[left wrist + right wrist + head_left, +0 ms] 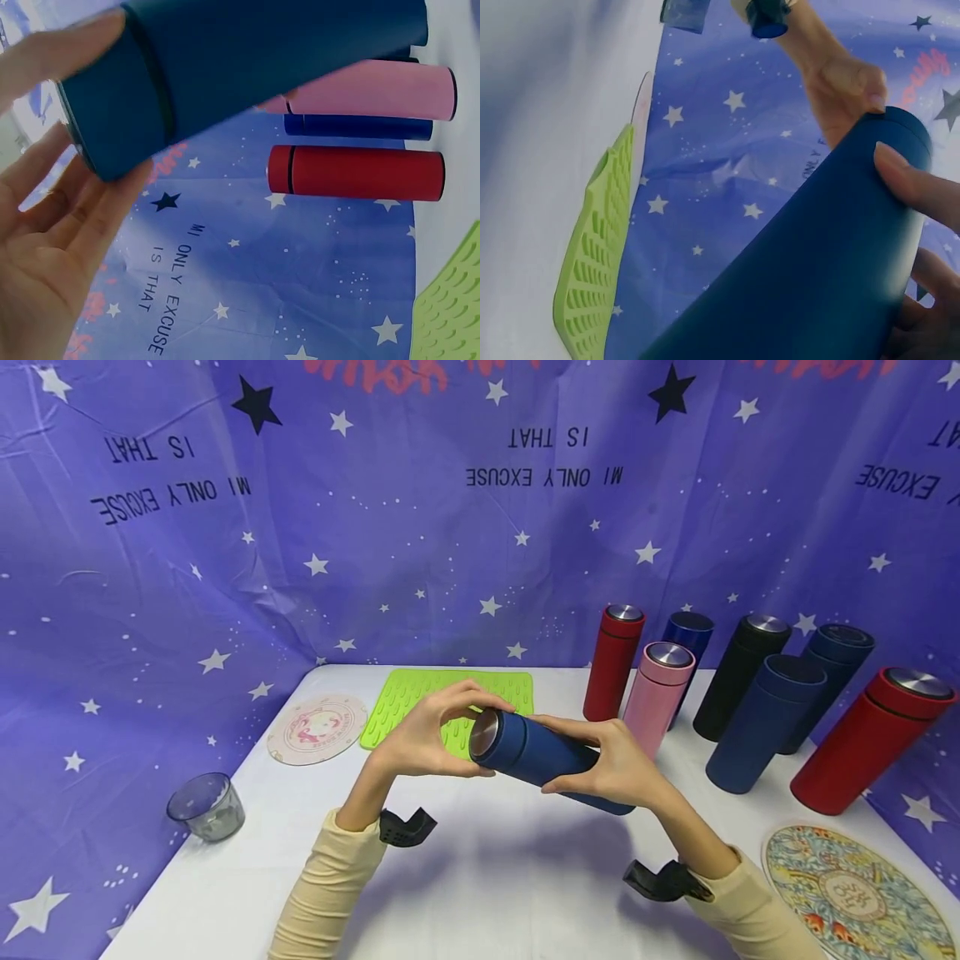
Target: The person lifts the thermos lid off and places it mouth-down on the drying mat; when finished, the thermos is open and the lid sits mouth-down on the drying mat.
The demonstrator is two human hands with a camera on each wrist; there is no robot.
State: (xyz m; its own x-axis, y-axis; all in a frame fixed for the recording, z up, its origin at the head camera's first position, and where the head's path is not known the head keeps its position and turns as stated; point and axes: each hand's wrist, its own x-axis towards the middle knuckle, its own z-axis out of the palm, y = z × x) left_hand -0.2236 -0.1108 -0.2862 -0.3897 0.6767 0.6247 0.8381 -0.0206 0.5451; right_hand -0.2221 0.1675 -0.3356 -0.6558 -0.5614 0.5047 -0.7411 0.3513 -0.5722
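A dark blue thermos flask (551,760) with a steel-topped lid is held tilted above the table, its lid end pointing left. My left hand (431,735) pinches the lid between thumb and fingers. Around the flask's body, my right hand (618,764) grips with the thumb below and fingers on top. In the left wrist view, the left fingers and thumb meet the lid (112,112) near the seam ring. The right wrist view has the blue body (802,262) with the right thumb and fingers on either side of it.
A green drying mat (405,693) lies behind the hands, beside a round pink coaster (318,729). At left stands a glass cup (217,810). Several flasks, including a pink one (656,702) and a red one (862,752), stand at right behind a patterned round mat (885,885).
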